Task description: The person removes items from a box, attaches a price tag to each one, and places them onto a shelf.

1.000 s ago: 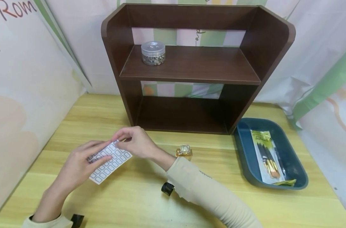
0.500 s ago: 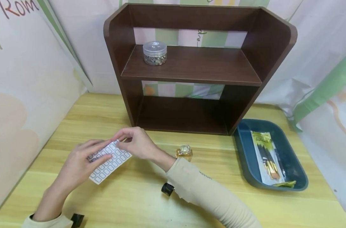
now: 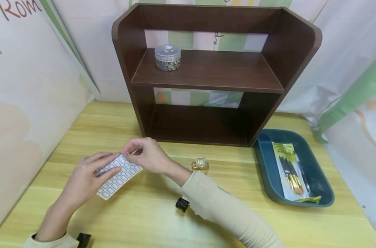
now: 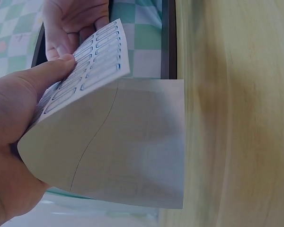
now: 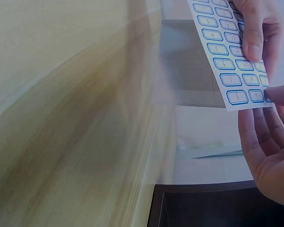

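Note:
A white sheet of label stickers, printed with rows of blue-bordered rounded boxes, is held above the table between both hands. My left hand grips it by the left side, thumb on the printed face. In the left wrist view a plain backing with a thin curved line hangs bent below the printed part. At the far corner my right hand pinches the edge of the sheet. The right wrist view shows its thumb over a corner label, with fingers behind the sheet. Small numbers show in the boxes there.
A dark brown two-tier shelf stands at the back, with a clear lidded jar on its upper level. By the right forearm is a small amber bottle. A teal basin at right holds a packet of brushes.
Both hands stay almost in place. The sheet's right corner has shifted very slightly left under the right hand.

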`<state>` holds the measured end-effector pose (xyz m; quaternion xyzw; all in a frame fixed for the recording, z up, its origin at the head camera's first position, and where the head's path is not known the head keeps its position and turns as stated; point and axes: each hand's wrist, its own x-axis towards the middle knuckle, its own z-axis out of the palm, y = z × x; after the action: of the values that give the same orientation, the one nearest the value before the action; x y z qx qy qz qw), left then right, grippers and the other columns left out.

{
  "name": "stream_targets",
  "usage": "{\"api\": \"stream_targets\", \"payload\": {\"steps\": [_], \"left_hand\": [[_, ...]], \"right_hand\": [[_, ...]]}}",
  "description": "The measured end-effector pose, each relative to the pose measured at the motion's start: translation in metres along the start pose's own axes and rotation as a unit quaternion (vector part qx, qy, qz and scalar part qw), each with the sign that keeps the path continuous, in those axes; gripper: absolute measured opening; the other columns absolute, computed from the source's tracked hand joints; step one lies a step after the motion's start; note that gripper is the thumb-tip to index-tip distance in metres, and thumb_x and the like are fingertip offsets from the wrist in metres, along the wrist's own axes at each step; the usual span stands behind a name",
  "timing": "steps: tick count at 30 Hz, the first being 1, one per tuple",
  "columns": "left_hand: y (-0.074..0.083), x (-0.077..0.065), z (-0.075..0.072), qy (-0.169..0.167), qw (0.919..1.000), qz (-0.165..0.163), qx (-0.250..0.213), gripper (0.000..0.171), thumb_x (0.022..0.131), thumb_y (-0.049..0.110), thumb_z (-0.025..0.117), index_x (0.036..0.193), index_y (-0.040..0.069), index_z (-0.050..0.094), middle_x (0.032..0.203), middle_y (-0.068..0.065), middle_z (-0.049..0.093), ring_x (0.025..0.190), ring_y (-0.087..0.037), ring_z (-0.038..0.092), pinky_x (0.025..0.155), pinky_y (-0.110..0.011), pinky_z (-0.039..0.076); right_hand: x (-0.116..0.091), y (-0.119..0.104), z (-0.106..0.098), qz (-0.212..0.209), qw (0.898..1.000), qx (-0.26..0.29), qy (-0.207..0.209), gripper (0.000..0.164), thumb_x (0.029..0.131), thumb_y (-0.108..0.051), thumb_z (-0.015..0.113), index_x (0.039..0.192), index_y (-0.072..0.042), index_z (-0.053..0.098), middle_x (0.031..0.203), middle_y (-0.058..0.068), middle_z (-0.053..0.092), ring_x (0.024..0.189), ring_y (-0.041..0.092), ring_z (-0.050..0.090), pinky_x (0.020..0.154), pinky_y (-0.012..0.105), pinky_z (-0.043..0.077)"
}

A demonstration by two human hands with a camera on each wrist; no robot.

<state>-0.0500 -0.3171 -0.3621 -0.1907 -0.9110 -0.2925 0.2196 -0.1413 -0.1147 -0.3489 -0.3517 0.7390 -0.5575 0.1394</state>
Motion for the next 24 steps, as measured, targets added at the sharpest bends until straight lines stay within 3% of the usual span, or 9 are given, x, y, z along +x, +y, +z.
{"api": "stream_targets", "payload": {"steps": [3,11,18,24], "left_hand": [[-0.001,-0.001,0.0,0.002,1.0,-0.003,0.003,0.051,0.075,0.004,0.086,0.123,0.006,0.072,0.112,-0.011,0.071,0.091,-0.028,0.068,0.079,-0.046,0.05],[-0.002,0.0,0.001,0.009,0.9997,-0.015,0.018,0.048,0.078,0.006,0.085,0.124,0.005,0.071,0.112,-0.014,0.071,0.091,-0.031,0.069,0.077,-0.051,0.053],[-0.009,-0.003,-0.002,0.017,0.9983,-0.043,0.035,0.045,0.083,0.01,0.083,0.126,0.005,0.07,0.112,-0.015,0.072,0.093,-0.033,0.07,0.073,-0.042,0.056],[-0.019,-0.006,-0.009,0.021,0.9949,-0.077,0.061,0.047,0.084,0.014,0.082,0.128,0.002,0.067,0.113,-0.024,0.069,0.093,-0.045,0.068,0.073,-0.057,0.056]], "right_hand": [[-0.001,-0.001,0.0,-0.001,1.0,-0.02,0.001,0.009,0.091,0.0,0.071,0.097,-0.006,0.073,0.095,0.0,0.071,0.073,0.007,0.067,0.064,0.021,0.058],[-0.006,-0.004,0.0,-0.061,0.989,-0.133,0.036,0.008,0.089,-0.004,0.076,0.092,-0.01,0.072,0.098,0.0,0.062,0.085,0.007,0.06,0.066,0.013,0.053],[-0.013,-0.008,-0.001,-0.086,0.983,-0.15,0.056,0.006,0.09,-0.004,0.074,0.091,-0.01,0.073,0.096,-0.001,0.067,0.085,0.01,0.059,0.066,0.015,0.053],[-0.022,-0.009,-0.004,-0.077,0.987,-0.126,0.062,0.008,0.088,-0.001,0.074,0.089,-0.009,0.073,0.086,-0.003,0.071,0.075,0.002,0.059,0.066,0.015,0.053]]}}
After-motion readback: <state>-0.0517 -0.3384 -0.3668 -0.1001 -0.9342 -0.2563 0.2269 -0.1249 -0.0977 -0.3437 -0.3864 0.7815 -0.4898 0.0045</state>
